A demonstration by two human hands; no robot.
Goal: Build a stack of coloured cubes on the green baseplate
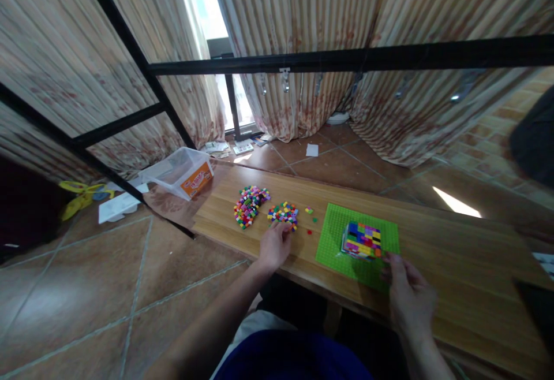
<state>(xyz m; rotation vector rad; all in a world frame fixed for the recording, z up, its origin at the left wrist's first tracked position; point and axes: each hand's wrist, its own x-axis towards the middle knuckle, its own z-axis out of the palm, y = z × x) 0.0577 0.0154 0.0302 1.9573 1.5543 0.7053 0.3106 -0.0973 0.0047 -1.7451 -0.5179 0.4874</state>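
One brick block (362, 241) on green baseplate (330, 237), just left of right hand (410, 290)

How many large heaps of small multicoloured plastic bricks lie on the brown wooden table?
2: the crescent-shaped left heap and the rounder right heap, whose near edge the left hand partly hides.

Curtains (298, 16): patterned folds we see behind a black frame (116, 19).
Clips (284, 81): several, which we find along the frame's crossbar (389, 59).
Tiled floor (104, 276): brown; on it we note a white paper square (312, 150).
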